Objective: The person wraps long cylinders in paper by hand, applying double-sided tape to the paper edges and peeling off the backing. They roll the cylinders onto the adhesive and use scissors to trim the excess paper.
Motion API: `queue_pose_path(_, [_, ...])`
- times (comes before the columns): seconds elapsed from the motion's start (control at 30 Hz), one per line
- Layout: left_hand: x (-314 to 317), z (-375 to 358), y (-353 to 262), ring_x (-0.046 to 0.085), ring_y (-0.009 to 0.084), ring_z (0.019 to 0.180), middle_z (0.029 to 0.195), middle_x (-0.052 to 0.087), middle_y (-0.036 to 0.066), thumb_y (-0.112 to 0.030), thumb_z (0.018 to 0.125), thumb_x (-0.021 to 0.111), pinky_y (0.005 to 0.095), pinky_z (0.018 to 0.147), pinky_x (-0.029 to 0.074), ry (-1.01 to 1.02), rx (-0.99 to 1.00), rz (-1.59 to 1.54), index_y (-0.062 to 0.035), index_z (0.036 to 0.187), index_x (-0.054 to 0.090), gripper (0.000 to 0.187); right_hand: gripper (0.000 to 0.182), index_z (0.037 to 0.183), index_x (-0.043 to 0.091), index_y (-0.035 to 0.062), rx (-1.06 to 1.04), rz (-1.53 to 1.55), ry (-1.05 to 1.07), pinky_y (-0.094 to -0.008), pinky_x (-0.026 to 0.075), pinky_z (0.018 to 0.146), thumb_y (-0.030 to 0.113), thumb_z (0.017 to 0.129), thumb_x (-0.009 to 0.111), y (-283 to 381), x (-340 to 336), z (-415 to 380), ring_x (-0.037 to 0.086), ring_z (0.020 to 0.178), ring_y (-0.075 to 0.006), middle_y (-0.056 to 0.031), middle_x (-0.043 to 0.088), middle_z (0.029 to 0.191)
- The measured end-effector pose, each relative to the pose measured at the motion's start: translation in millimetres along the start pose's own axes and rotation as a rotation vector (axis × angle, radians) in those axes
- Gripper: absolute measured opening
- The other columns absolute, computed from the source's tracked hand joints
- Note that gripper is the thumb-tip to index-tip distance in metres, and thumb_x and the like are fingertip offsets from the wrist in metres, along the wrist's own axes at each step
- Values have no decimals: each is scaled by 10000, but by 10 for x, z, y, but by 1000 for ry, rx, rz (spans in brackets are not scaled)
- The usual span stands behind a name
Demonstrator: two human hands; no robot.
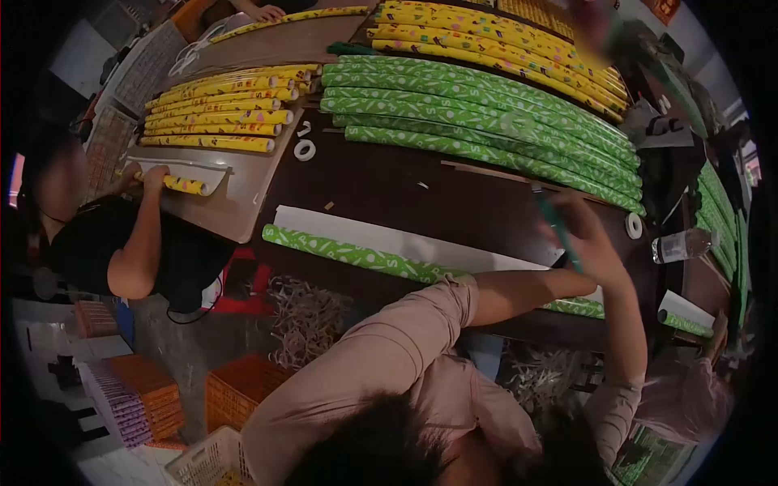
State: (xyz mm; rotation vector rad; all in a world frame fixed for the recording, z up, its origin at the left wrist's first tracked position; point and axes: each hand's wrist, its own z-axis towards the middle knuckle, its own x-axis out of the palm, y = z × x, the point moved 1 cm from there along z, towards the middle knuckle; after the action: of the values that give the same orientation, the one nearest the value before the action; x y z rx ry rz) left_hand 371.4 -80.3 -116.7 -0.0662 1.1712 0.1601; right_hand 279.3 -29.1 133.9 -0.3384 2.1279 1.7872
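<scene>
A roll of green patterned wrapping paper [348, 255] lies along the near edge of the dark table, its white underside [389, 237] spread behind it. My left arm reaches rightward across the roll; the left hand itself is hidden behind my right wrist, so its fingers do not show. Above the paper's right end, my right hand [590, 243] is raised and slightly blurred. Its fingers close on a slim teal tool [553, 220], which looks like a cutter and points up and left.
Stacked green rolls [478, 121] and yellow rolls [502, 36] line the far side. White tape rolls [305, 151] [634, 226] and a clear bottle [683, 245] stand around. A co-worker at left handles a yellow roll [186, 184]. Orange crates [235, 393] and paper shreds [304, 324] sit below.
</scene>
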Motion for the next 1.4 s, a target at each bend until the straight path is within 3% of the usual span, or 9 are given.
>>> queue_pose_path(0.03, [-620,-30,273,558,291,1124,1156,628,111,-91,806,619,442,891,476,26,-17,-594,-57,1055,686,260,417,1090,530,36,-82,-158,28,-346,481,743,268,817,743,73,264,239,632,877,-246,-125,637,946])
queue_pose_path(0.13, [-1594,-464,801,583,249,982,911,652,44,-109,731,648,355,784,495,145,-99,-546,-71,826,684,109,504,1044,512,-19,-318,-468,85,-463,504,732,329,758,737,274,1171,817,615,843,-405,-233,619,874])
queue_pose_path(0.63, [-4070,-4375,4078,578,259,927,871,630,49,-117,725,640,343,770,491,331,-95,-106,-73,774,646,66,485,982,532,-25,-466,-752,5,-412,562,669,294,711,776,677,2975,2040,616,867,-310,-167,611,907])
queue_pose_path(1.07, [-3975,-5553,6139,574,267,884,838,613,54,-122,721,633,332,759,488,238,158,252,-75,733,615,53,369,1110,624,30,-1081,-577,167,-429,501,851,64,743,623,1319,4235,2917,582,1041,-340,-151,581,1104])
queue_pose_path(1.17, [-3695,-5446,5866,592,225,823,776,577,33,-153,689,651,339,740,484,117,-901,-1293,-76,652,570,118,321,1059,644,26,-1081,-721,259,-431,503,863,73,743,610,1415,4555,3245,592,1039,-351,-164,587,1127])
queue_pose_path(1.2, [-3655,-5433,5846,595,204,824,778,582,24,-156,666,676,319,737,483,185,-675,-542,-88,622,577,129,282,1023,657,26,-1051,-793,298,-435,509,854,72,751,599,1429,4593,3314,605,1010,-356,-165,599,1121])
queue_pose_path(1.3, [-3677,-5361,5814,591,232,818,730,581,24,-139,663,678,326,689,486,182,-382,31,-111,596,583,120,208,936,676,18,-848,-803,266,-438,523,792,74,759,580,1532,4596,3373,632,923,-365,-171,643,990])
queue_pose_path(1.37, [-3750,-5172,5683,583,229,761,672,568,18,-126,650,676,337,627,482,371,-701,74,-129,580,581,118,185,905,677,17,-895,-674,280,-439,524,754,76,761,575,1431,4572,3526,635,885,-369,-179,644,917])
queue_pose_path(1.4, [-3673,-5230,5770,576,220,731,648,562,18,-132,646,686,339,597,478,189,-321,128,-131,573,584,126,166,874,678,16,-950,-521,285,-440,525,717,79,763,571,1390,4576,3588,637,847,-374,-186,644,843])
